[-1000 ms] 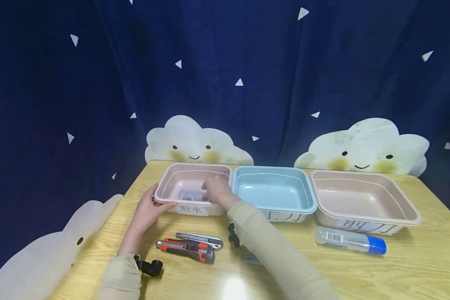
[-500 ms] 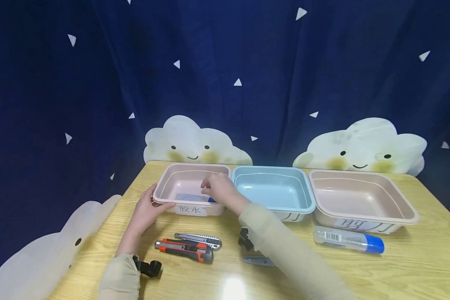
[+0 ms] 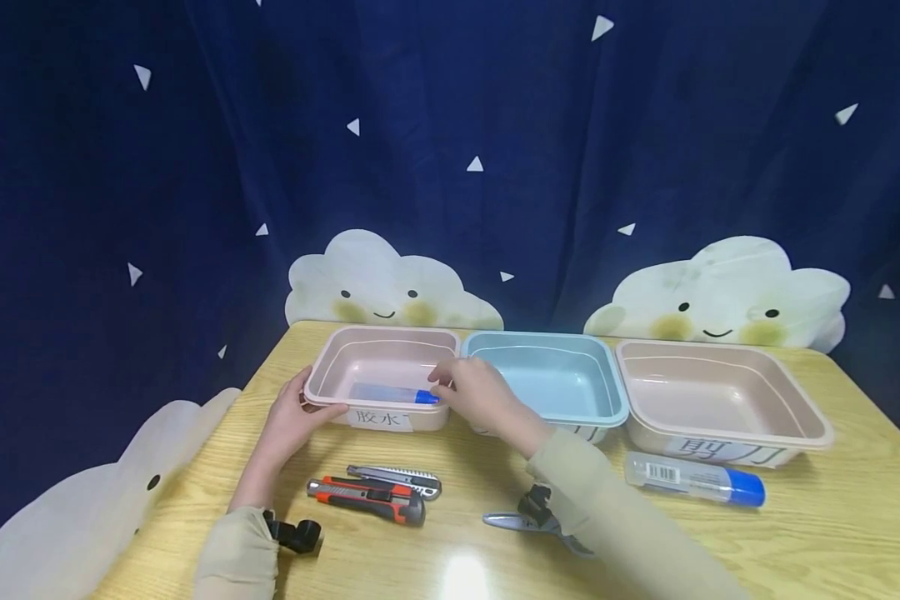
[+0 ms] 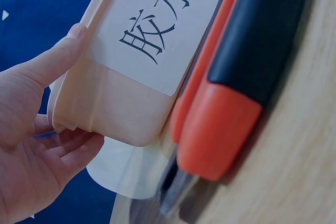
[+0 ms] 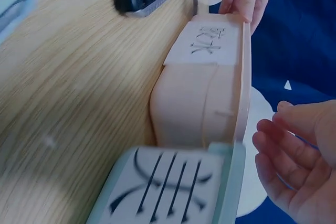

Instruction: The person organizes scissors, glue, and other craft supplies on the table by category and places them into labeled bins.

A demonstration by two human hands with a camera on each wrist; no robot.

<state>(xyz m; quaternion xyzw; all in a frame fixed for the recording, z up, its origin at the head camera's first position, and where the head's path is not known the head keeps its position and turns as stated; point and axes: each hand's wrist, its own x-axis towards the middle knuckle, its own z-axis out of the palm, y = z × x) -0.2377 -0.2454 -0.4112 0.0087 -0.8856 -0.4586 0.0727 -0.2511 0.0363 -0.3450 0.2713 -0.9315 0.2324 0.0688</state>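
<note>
My left hand (image 3: 292, 417) grips the left corner of a pink plastic bin (image 3: 435, 420), thumb on the rim and fingers round the outer side, as the left wrist view also shows. Inside that bin lies a clear glue bottle (image 3: 385, 393) with a blue cap. My right hand (image 3: 483, 398) is over the bin's right end, beside the blue bin (image 3: 607, 417), its fingertips near the cap. In the right wrist view, the fingers of that hand (image 5: 299, 156) are loosely bent with nothing between them.
Two utility knives, one orange and black (image 3: 375, 497) and one grey (image 3: 401, 477), lie on the wooden table (image 3: 390, 567). Grey scissors (image 3: 513, 522) lie partly under my right forearm. Another glue bottle (image 3: 693, 481) lies before the right pink bin (image 3: 817, 437).
My right hand has let go of the glue bottle, leaving it in the left bin, and has drawn back to the right. The scissors have come into fuller view. My left hand keeps its grip.
</note>
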